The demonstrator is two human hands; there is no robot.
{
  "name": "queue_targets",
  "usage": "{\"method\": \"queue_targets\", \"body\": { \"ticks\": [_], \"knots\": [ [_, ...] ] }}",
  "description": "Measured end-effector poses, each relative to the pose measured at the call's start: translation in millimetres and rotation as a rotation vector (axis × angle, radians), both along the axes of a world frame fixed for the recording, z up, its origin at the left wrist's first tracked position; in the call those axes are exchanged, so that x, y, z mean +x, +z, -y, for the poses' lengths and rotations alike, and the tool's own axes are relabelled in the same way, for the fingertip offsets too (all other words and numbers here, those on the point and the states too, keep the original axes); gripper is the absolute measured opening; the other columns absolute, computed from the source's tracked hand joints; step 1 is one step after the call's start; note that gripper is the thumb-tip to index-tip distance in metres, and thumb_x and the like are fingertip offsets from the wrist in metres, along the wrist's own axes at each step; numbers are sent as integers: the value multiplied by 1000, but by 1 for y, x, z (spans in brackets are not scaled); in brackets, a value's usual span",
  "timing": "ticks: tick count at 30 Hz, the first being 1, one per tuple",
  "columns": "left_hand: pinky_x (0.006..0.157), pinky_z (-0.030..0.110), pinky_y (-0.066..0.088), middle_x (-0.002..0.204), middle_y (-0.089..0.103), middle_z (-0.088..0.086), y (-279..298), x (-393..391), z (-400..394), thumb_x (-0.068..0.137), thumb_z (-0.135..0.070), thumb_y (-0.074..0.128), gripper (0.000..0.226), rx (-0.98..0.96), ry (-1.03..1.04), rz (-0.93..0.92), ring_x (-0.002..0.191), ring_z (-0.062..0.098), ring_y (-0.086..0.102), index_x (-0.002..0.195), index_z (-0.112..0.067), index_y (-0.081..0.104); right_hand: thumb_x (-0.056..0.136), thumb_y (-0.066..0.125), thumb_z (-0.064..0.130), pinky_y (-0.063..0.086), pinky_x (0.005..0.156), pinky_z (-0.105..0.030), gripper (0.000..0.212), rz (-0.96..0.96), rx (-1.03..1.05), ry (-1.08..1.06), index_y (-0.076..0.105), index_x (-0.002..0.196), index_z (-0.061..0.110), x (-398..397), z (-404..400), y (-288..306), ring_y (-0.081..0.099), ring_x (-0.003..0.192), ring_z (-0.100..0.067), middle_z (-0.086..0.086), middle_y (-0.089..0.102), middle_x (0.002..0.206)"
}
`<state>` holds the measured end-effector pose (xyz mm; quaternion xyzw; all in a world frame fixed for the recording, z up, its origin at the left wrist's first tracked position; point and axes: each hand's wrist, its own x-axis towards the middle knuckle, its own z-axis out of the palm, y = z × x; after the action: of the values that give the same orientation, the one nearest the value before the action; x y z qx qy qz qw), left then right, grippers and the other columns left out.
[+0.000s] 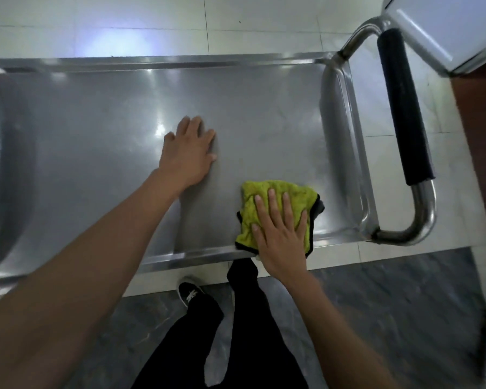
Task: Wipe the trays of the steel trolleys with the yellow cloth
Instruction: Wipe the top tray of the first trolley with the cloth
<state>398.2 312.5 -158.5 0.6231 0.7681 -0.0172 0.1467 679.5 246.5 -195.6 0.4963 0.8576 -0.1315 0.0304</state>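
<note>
My right hand (281, 234) lying flat, fingers straight, pressing the yellow cloth (275, 203) under it onto the tray (96, 122), my left hand (188, 153) resting open-palmed just left, tray's long axis running left-right.

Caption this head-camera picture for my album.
Right hand presses yellow cloth flat on steel trolley tray; left hand braces.

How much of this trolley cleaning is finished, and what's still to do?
Done: hard to tell; the shiny steel top tray shows no clear wiped-versus-unwiped line. In hand: the right hand presses the folded yellow cloth flat on the tray's near right corner, while the left hand rests flat mid-tray. Left: probably the tray's left stretch; other trays are out of view.
</note>
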Motion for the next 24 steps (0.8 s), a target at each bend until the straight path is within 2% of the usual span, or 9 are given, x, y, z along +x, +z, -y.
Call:
{"method": "queue_targets", "body": {
  "ticks": [4,8,11,15,18,24],
  "knots": [
    [111,60,30,159,19,9,-3,-6,36,95,-53,53,60,-32,117,13,150,33,11,147,-28,34,106,26,42,12,117,-65,59,44,-13,2,6,160,33,7,30,5,-3,155,-24,5,1,168],
    [111,61,28,160,17,7,-6,-12,46,94,-61,48,64,-42,128,-21,147,41,12,150,-34,30,105,24,42,14,115,-65,58,96,3,44,12,160,31,3,45,7,2,155,-26,3,6,168],
    [108,62,29,161,18,4,-10,-15,45,93,-65,45,67,-43,122,-21,147,41,14,150,-32,29,105,20,45,13,116,-66,57,108,-13,45,8,160,34,-8,33,7,-2,155,-25,5,3,168],
    [102,64,32,158,26,-4,-20,-31,45,92,-64,44,69,37,104,-46,142,33,24,147,-22,35,104,24,47,10,115,-68,58,69,-14,66,10,159,37,-36,1,1,-3,155,-24,7,4,168],
    [101,70,30,157,28,-6,-26,-40,43,93,-60,44,63,74,76,-48,141,32,26,146,-25,36,103,26,49,7,116,-69,58,40,-11,77,10,159,39,-69,-38,-5,-4,155,-23,8,4,168],
    [105,71,26,161,25,-5,-28,-36,33,96,-59,45,66,23,101,-42,147,32,21,152,-27,32,103,27,50,-2,117,-67,60,10,-39,90,6,158,41,-142,-144,-5,-8,154,-23,8,-1,168]
  ]
}}
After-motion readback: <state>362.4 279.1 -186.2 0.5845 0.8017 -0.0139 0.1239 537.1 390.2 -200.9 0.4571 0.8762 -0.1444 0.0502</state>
